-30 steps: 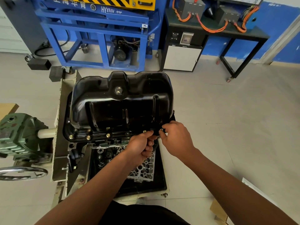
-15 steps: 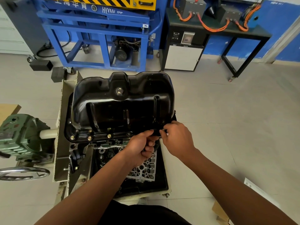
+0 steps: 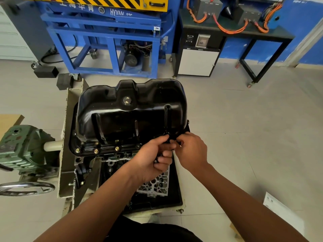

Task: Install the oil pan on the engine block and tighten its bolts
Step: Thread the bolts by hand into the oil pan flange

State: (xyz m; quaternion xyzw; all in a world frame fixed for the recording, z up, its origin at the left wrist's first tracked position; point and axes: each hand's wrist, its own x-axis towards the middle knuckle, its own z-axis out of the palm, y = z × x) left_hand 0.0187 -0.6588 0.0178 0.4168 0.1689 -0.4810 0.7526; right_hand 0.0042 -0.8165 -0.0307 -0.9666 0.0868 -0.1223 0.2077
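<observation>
Black oil pan [image 3: 131,116], left hand [image 3: 153,158], right hand [image 3: 191,151], fingers curled, pinching its rim

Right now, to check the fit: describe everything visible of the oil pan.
The oil pan is glossy black, apparently pressed steel, with ribs and a drain plug towards its far side. It sits bottom-up on the engine block; brass-coloured bolts stand in its near flange. The left hand and right hand finger its near right corner.

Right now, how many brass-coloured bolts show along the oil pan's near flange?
3, all on the oil pan flange's left half: corner bolt, next bolt, third bolt. The left hand and right hand hide the right end; more may sit there.
</observation>
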